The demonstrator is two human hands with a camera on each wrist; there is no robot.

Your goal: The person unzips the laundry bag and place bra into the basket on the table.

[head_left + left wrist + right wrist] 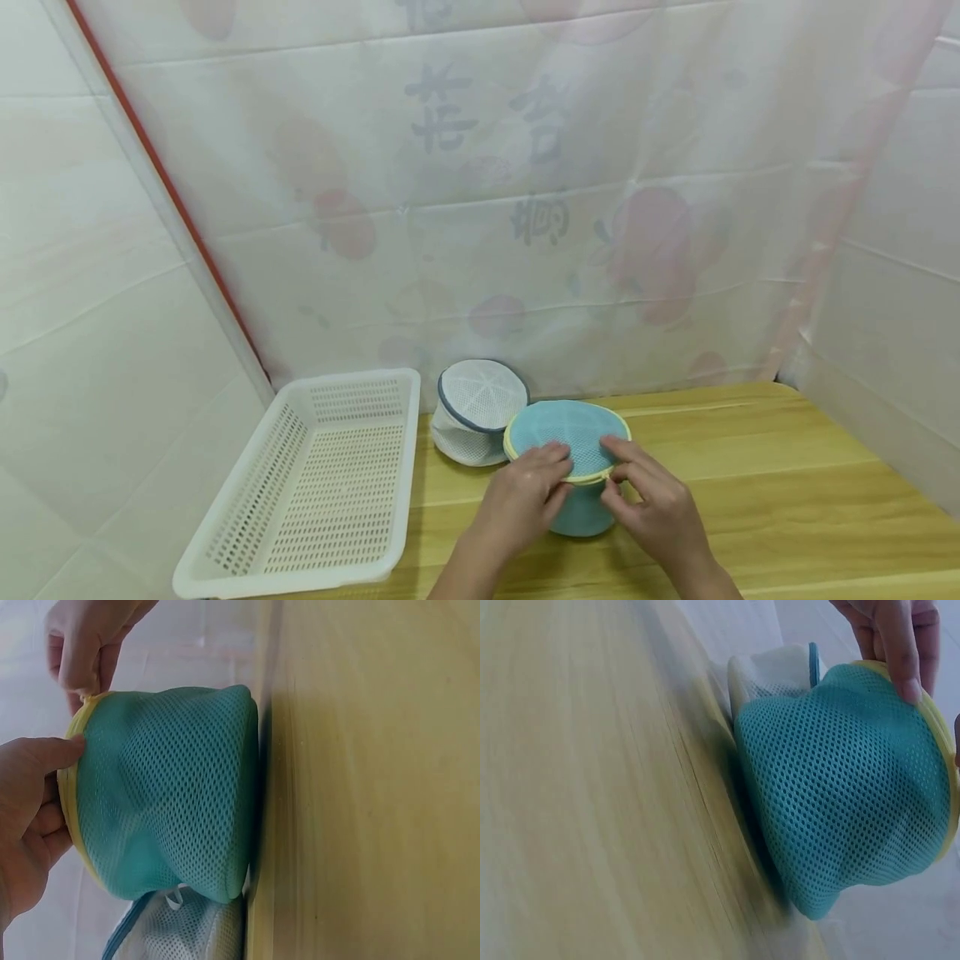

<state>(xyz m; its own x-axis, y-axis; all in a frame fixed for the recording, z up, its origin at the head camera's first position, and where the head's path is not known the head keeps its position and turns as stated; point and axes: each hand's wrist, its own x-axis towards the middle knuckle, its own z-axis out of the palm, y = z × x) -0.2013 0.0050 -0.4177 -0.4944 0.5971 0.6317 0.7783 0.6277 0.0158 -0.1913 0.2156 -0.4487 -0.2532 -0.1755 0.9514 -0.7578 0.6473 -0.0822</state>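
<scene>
A round, teal-blue mesh laundry bag (577, 510) with yellow zipper trim stands upright on the wooden table. My left hand (519, 502) grips its rim, thumb on the side wall and fingers over the top panel. At the front right of the rim, my right hand (658, 507) pinches the zipper at its pull, with a finger reaching onto the mesh top. The pull itself is mostly hidden by the fingertips. In the left wrist view both hands are on the yellow edge of the bag (165, 787), whose side wall is slightly dented.
Behind and left of the blue bag stands a white mesh laundry bag (483, 398) with dark blue-grey trim. A white perforated plastic basket (408, 475) sits at the left. The wooden table (795, 492) extends to the right, and a printed curtain (465, 250) hangs along its back edge.
</scene>
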